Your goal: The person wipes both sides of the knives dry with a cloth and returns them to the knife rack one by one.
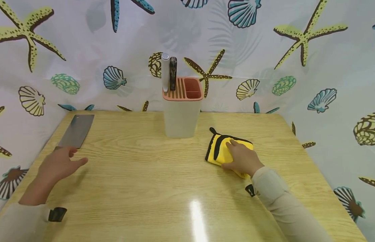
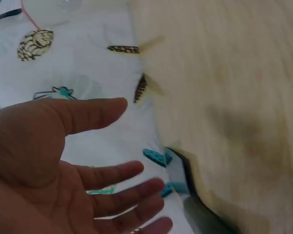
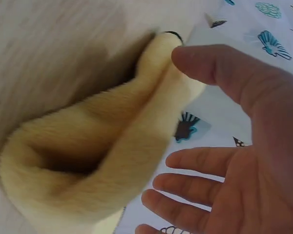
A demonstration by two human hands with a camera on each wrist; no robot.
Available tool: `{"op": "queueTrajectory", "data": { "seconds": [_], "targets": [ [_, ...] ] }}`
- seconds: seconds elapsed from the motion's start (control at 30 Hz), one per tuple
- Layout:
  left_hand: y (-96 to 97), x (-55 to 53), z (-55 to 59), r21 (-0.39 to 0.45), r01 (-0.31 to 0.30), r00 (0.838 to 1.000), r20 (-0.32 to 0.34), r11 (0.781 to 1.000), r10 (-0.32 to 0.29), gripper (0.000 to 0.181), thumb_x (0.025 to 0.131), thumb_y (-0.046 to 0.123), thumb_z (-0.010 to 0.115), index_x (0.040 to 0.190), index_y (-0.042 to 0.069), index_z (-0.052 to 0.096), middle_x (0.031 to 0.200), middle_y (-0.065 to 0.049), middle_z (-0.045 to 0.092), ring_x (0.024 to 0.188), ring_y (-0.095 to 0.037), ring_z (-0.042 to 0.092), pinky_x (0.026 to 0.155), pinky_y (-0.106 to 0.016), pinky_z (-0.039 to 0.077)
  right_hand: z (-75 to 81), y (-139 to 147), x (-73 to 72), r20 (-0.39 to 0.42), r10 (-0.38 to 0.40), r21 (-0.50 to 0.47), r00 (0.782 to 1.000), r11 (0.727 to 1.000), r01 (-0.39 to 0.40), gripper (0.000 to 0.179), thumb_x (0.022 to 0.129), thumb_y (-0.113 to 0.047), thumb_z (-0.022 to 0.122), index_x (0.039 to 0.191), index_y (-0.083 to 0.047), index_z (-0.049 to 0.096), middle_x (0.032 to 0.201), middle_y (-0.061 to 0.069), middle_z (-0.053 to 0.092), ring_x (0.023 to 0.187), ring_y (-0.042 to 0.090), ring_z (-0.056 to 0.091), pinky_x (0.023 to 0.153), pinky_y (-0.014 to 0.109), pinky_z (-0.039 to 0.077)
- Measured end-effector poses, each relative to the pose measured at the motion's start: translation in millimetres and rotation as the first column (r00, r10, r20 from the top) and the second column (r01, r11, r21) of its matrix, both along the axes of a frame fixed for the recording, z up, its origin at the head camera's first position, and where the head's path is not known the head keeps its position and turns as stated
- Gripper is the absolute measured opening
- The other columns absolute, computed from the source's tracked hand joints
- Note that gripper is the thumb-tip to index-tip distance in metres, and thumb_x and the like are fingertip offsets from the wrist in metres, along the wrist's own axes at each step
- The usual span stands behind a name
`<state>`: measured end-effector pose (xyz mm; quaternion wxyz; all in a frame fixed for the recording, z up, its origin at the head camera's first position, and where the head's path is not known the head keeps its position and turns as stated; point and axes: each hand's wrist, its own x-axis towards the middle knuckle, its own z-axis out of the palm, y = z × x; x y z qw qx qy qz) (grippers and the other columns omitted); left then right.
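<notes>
On the right of the wooden table lies a folded yellow cloth [image 1: 225, 153] with black edging, a black stripe and a hanging loop. My right hand [image 1: 243, 158] is over its near right part, fingers spread. In the right wrist view the cloth [image 3: 132, 122] shows a thick rolled fold, and the thumb overlaps its far end. My left hand [image 1: 58, 164] hovers at the left with thumb and fingers apart, holding nothing. Just beyond it lies a cleaver [image 1: 78, 129], its flat grey rectangular blade pierced near one corner; the hand hides its near end.
A white knife holder [image 1: 180, 117] with a pink slotted top stands at the back middle. Upright in its slots are a silvery handle [image 1: 165, 72] and a black handle [image 1: 173, 72]. Patterned sheeting [image 1: 129, 43] with shells and starfish borders the table [image 1: 129, 168].
</notes>
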<state>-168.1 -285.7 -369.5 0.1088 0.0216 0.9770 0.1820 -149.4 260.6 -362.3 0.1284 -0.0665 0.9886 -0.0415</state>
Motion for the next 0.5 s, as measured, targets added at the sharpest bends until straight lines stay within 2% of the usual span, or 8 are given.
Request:
{"op": "queueTrajectory", "data": {
  "seconds": [0.07, 0.13, 0.27, 0.33, 0.4, 0.5],
  "targets": [
    [-12.0, -4.3, -8.5, -0.049, -0.043, 0.996, 0.069, 0.998, 0.047, 0.080, 0.096, 0.042, 0.058, 0.135, -0.024, 0.035, 0.130, -0.050, 0.039, 0.111, -0.068, 0.042, 0.079, -0.065, 0.048, -6.6, 0, 0.8, 0.009, -0.019, 0.002, 1.000, 1.000, 0.019, 0.087, 0.085, -0.043, 0.074, 0.151, 0.001, 0.037, 0.159, 0.026, 0.032, 0.138, 0.047, 0.045, 0.091, 0.065, 0.053],
    [-22.7, -8.0, -15.0, -0.088, -0.088, 0.985, 0.141, 0.992, 0.100, 0.082, 0.095, 0.039, 0.055, 0.134, -0.029, 0.029, 0.127, -0.056, 0.029, 0.109, -0.074, 0.034, 0.079, -0.070, 0.045, -14.2, 1, 1.6, 0.011, -0.028, 0.008, 1.000, 1.000, 0.028, 0.088, 0.084, -0.039, 0.074, 0.152, 0.002, 0.035, 0.159, 0.026, 0.032, 0.139, 0.047, 0.044, 0.096, 0.067, 0.049],
    [-40.4, -15.0, -25.0, -0.098, -0.183, 0.954, 0.223, 0.978, 0.201, 0.071, 0.094, 0.028, 0.045, 0.123, -0.034, 0.027, 0.113, -0.057, 0.028, 0.103, -0.074, 0.034, 0.074, -0.069, 0.044, -28.0, 1, 2.0, 0.021, -0.003, 0.053, 1.000, 0.999, 0.002, 0.086, 0.084, -0.033, 0.071, 0.151, 0.004, 0.033, 0.158, 0.028, 0.033, 0.141, 0.047, 0.041, 0.105, 0.063, 0.045],
    [-48.4, -18.9, -29.0, -0.089, -0.225, 0.943, 0.231, 0.970, 0.240, 0.062, 0.094, 0.023, 0.043, 0.117, -0.033, 0.032, 0.109, -0.056, 0.032, 0.100, -0.073, 0.037, 0.074, -0.070, 0.043, -32.0, -1, 1.5, 0.001, 0.024, 0.085, 1.000, 0.996, -0.024, 0.083, 0.084, -0.028, 0.072, 0.149, 0.006, 0.035, 0.155, 0.029, 0.036, 0.139, 0.047, 0.043, 0.103, 0.061, 0.048],
    [-55.5, -22.2, -33.4, -0.082, -0.259, 0.935, 0.230, 0.963, 0.271, 0.055, 0.091, 0.019, 0.043, 0.112, -0.032, 0.036, 0.105, -0.054, 0.036, 0.098, -0.072, 0.040, 0.075, -0.069, 0.043, -35.2, -4, 1.0, -0.038, 0.041, 0.111, 0.998, 0.993, -0.036, 0.077, 0.083, -0.022, 0.073, 0.146, 0.007, 0.039, 0.151, 0.029, 0.042, 0.135, 0.046, 0.048, 0.095, 0.060, 0.053],
    [-64.4, -24.7, -39.5, -0.086, -0.272, 0.935, 0.214, 0.959, 0.284, 0.047, 0.088, 0.015, 0.045, 0.105, -0.028, 0.040, 0.100, -0.051, 0.040, 0.094, -0.070, 0.044, 0.073, -0.067, 0.044, -40.8, -8, 1.1, -0.125, 0.063, 0.147, 0.990, 0.988, -0.044, 0.063, 0.086, -0.013, 0.072, 0.140, 0.007, 0.046, 0.142, 0.027, 0.050, 0.124, 0.044, 0.057, 0.079, 0.056, 0.059]
  ]
}}
